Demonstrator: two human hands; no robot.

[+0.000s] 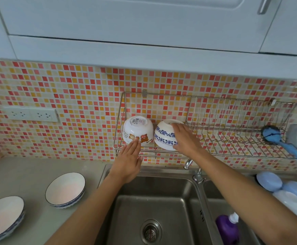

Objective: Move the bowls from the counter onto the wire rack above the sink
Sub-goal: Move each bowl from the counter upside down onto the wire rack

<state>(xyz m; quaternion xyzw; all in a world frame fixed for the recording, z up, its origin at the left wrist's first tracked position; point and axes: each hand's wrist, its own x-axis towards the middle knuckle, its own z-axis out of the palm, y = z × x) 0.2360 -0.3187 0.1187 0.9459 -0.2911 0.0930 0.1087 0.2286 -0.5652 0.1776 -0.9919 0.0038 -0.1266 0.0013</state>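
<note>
Two white bowls lie upside down at the left end of the wire rack (pixel 215 152) on the tiled wall. The left bowl (pixel 138 129) has cartoon animals on it; the right bowl (pixel 163 137) has a blue flower band. My right hand (pixel 184 138) wraps over the blue-flowered bowl's right side. My left hand (pixel 129 160) is flat with fingers apart, its fingertips just touching the cartoon bowl's lower edge. Two shallow blue-rimmed bowls stand upright on the grey counter at left: one (pixel 65 190) near the sink, one (pixel 2 216) at the frame's edge.
A double steel sink (pixel 161 200) lies below the rack, with a tap (pixel 197 175) between the basins. A blue brush (pixel 282 140) rests at the rack's right end. Blue and white dishes (pixel 285 190) and a purple bottle (pixel 228 228) sit in the right basin. Cupboards hang overhead.
</note>
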